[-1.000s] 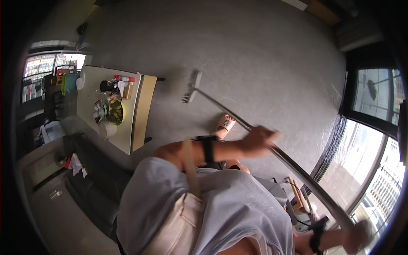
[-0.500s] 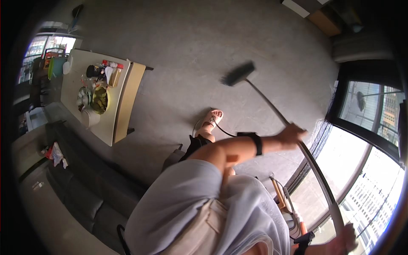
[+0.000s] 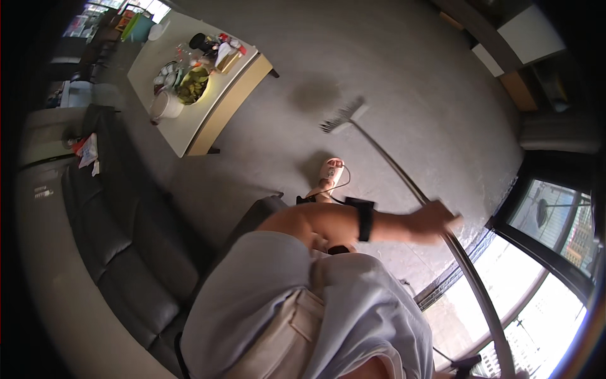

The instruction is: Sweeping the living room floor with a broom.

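Note:
A broom (image 3: pixel 355 119) with a long metal-looking handle slants across the right half of the head view. Its bristles point to the upper left, and a dark shadow on the floor lies apart from them, so the head appears lifted. My left hand (image 3: pixel 434 221) is closed round the middle of the handle, slightly blurred; a black band circles that forearm. At the lower right edge, my right hand (image 3: pixel 522 374) shows only as a sliver against the upper end of the handle. Most of its fingers are cut off. My sandalled foot (image 3: pixel 331 172) stands on the floor below the broom head.
A pale table (image 3: pixel 142 74) at the upper left bears a bowl of green leaves, a white tub and several packages. A dark sofa (image 3: pixel 136 252) runs along the left. Glazed windows (image 3: pixel 530 309) line the right, and a cabinet (image 3: pixel 530 38) stands at the far right.
My view has turned, so the table sits farther right and higher. The broom head has tilted and its bristles now show clearly. My right hand has slipped almost out of the lower edge.

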Demonstrator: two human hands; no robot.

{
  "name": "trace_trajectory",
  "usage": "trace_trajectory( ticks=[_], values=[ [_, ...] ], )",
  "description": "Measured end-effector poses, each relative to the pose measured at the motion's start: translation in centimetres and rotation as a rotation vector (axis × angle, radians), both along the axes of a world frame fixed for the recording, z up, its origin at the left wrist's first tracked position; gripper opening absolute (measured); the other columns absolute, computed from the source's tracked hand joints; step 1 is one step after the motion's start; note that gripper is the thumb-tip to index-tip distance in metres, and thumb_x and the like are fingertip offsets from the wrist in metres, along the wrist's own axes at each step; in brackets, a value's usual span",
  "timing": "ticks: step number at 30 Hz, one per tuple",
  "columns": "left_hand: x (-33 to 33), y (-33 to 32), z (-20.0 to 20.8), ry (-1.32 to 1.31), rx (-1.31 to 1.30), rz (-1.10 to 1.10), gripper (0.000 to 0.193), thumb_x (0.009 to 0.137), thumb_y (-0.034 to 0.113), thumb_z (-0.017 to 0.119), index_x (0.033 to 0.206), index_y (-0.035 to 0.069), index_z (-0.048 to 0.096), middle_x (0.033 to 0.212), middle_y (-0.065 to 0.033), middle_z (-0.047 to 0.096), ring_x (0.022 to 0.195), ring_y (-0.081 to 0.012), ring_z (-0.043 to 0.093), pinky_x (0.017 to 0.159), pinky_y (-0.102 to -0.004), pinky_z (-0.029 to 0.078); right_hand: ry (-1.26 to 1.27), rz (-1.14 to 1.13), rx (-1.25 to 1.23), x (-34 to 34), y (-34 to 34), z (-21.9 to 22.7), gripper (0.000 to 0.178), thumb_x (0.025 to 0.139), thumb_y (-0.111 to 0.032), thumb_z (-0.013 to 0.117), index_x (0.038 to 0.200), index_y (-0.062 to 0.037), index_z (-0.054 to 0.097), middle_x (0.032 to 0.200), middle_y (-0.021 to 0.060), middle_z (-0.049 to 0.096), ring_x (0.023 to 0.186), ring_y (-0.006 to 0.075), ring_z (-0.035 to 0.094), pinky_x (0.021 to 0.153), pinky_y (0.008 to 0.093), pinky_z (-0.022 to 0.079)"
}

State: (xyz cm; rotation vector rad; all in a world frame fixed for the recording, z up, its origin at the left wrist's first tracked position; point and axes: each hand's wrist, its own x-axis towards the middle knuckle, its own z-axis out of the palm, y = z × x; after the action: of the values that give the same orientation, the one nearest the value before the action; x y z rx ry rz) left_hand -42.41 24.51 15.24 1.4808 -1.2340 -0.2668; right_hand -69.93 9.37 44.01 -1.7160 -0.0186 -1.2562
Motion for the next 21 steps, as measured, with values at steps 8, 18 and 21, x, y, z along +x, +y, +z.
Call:
trace_trajectory(
  ticks=[8, 18, 21],
  values=[
    [10.3, 24.5, -11.3, -0.007, 0.683, 0.582, 0.020, 0.063, 0.005, 0.062, 0.080, 0.008, 0.052, 0.063, -0.0083, 0.058, 0.060, -0.0293, 0.057, 0.054, -0.0391, 0.044, 0.558, 0.862, 0.423, 22.1, 10.6, -18.5, 0.028, 0.072, 0.005, 0.053, 0.100, 0.0064, 0.052, 0.096, 0.0274, 0.057, 0.079, 0.0296, 0.062, 0.062, 0.0350, 0.053],
    [19.5, 30.2, -23.6, -0.284, 0.802, 0.713, 0.018, 0.063, 0.012, 0.061, 0.080, 0.009, 0.062, 0.069, -0.0124, 0.058, 0.072, -0.0319, 0.057, 0.067, -0.0430, 0.043, 0.858, 0.676, 0.611, 26.2, 17.3, -28.4, 0.039, 0.064, 0.016, 0.061, 0.101, 0.0034, 0.056, 0.106, 0.0156, 0.057, 0.096, 0.0226, 0.057, 0.081, 0.0315, 0.047],
    [17.6, 21.1, -20.9, -0.055, 0.689, 0.387, 0.022, 0.059, 0.007, 0.059, 0.081, 0.007, 0.064, 0.075, -0.0158, 0.062, 0.074, -0.0326, 0.060, 0.069, -0.0414, 0.046, 0.776, 0.408, 0.567, 20.1, 12.7, -25.5, 0.030, 0.062, 0.011, 0.055, 0.091, 0.0024, 0.057, 0.101, 0.0156, 0.058, 0.102, 0.0300, 0.055, 0.087, 0.0384, 0.044]
  ],
)
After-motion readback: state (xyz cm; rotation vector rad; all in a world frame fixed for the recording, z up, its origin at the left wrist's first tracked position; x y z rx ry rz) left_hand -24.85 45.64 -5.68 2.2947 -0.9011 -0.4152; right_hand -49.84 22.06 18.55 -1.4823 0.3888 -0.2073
